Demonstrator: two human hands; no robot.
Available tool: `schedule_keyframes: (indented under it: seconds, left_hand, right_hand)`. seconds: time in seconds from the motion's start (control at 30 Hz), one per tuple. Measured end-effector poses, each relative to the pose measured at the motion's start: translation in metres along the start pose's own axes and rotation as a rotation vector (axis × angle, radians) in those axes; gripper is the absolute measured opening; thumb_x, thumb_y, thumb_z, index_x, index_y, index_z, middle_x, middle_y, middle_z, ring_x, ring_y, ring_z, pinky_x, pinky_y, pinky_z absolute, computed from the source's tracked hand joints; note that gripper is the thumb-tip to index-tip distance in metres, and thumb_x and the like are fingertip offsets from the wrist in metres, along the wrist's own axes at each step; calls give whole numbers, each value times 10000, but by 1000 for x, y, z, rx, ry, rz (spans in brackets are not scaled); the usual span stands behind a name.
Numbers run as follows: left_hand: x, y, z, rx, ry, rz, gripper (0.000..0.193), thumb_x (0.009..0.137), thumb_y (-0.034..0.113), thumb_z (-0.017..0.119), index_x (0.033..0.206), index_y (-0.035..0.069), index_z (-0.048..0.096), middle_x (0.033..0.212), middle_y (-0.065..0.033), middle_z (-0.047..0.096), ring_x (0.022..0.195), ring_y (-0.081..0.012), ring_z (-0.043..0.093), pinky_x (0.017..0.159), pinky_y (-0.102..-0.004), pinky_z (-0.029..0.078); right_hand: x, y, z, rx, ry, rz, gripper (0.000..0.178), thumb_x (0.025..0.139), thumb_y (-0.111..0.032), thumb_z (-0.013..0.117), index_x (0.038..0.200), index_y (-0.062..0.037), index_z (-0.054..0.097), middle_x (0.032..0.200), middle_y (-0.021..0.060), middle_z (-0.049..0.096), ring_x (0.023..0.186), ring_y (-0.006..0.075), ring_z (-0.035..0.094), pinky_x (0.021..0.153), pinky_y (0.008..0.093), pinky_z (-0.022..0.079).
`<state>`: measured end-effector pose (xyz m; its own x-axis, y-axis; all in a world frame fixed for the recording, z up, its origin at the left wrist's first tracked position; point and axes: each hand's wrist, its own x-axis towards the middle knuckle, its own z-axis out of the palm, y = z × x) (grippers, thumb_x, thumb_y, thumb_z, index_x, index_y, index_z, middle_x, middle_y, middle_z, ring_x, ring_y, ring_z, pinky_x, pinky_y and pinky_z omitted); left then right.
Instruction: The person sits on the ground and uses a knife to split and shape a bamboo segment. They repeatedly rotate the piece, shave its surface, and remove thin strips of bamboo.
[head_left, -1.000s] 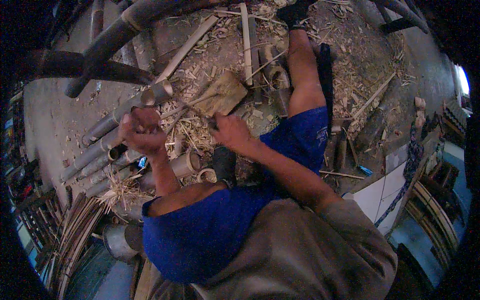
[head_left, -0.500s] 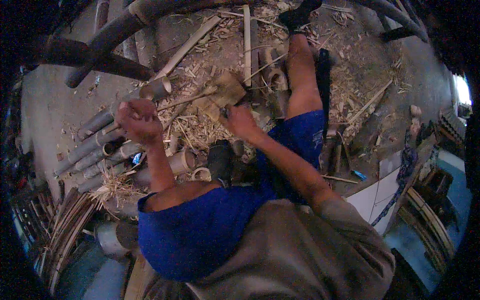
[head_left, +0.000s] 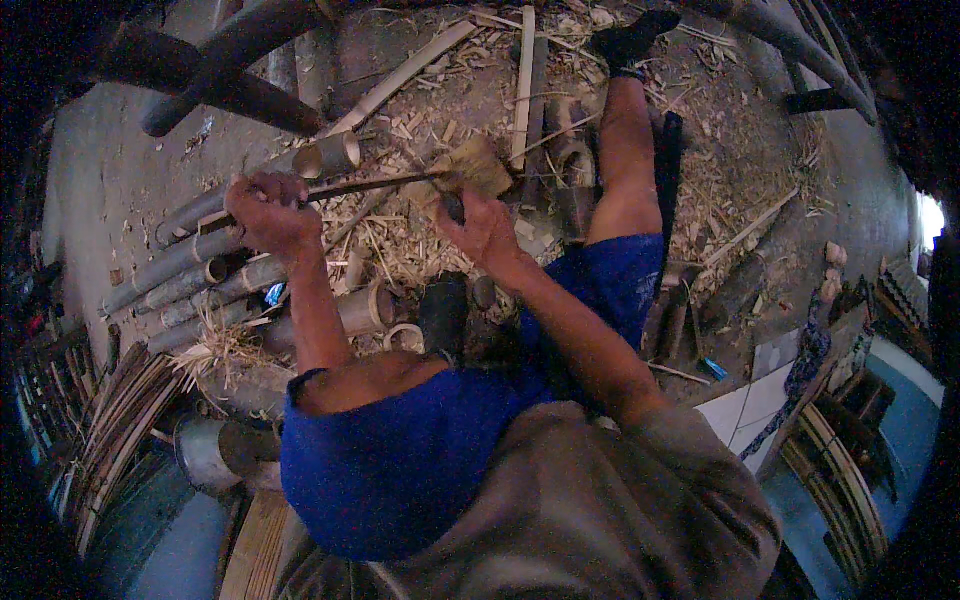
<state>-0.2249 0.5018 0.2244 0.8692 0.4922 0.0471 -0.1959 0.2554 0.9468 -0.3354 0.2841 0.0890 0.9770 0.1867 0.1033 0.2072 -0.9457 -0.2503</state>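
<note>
From my remote view, the blue shorts (head_left: pixel 400 460) filled the lower middle of the frame, with bamboo poles (head_left: pixel 180 262) lying at left. Beyond them, left of centre, the left hand (head_left: pixel 268 215) was closed in a fist around a thin strip (head_left: pixel 370 184), which ran to a wooden block (head_left: pixel 482 168) at upper centre. The right hand (head_left: pixel 487 235), just below the block, was curled around something dark, too blurred to identify. The left fist had moved farther from the block and more strip showed between; I judged it was being drawn leftward. Pale shavings (head_left: pixel 405 130) lay beyond.
</note>
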Motion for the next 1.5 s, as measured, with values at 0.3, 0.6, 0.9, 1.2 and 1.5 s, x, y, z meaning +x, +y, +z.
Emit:
schedule_keyframes:
  seconds: [0.3, 0.6, 0.9, 1.2, 1.5]
  left_hand:
    - [9, 19, 22, -43, 334, -247, 358, 967, 370, 444, 711, 123, 405, 587, -17, 372, 473, -151, 364, 459, -325, 345]
    - [17, -35, -30, -1, -11, -97, 346, 994, 372, 455, 790, 93, 448, 698, -37, 456, 634, -169, 478, 596, -330, 426]
    - [-12, -82, -100, 345, 12, -264, 371, 1015, 419, 511, 980, 51, 530, 789, -30, 518, 697, -136, 517, 608, -314, 431]
    - [-45, -36, -186, 1273, -437, -90, 426, 984, 402, 543, 1027, -11, 636, 784, -199, 624, 735, -365, 609, 673, -453, 468]
    - [-86, -55, -243, 1455, -547, -383, 415, 969, 381, 562, 1106, -4, 634, 875, -255, 662, 827, -434, 639, 717, -495, 486]
  right_hand:
    - [21, -25, -62, 606, -75, 244, 461, 828, -393, 692, 1027, 16, 617, 848, 280, 658, 873, 449, 638, 760, 532, 515]
    - [-20, 14, 21, 420, -231, 431, 490, 850, -402, 669, 1060, 32, 584, 826, 260, 672, 784, 459, 655, 741, 552, 513]
    - [-48, 30, 14, 354, -101, 518, 492, 900, -439, 623, 1079, 20, 631, 869, 282, 671, 836, 454, 660, 719, 550, 522]
    - [-20, 95, 42, 58, 9, 736, 326, 879, -370, 664, 932, -48, 652, 860, 221, 664, 760, 435, 658, 687, 543, 529]
    - [-35, 112, 90, 196, 97, 713, 588, 839, -325, 703, 1338, -84, 506, 1035, 241, 652, 914, 426, 641, 795, 536, 515]
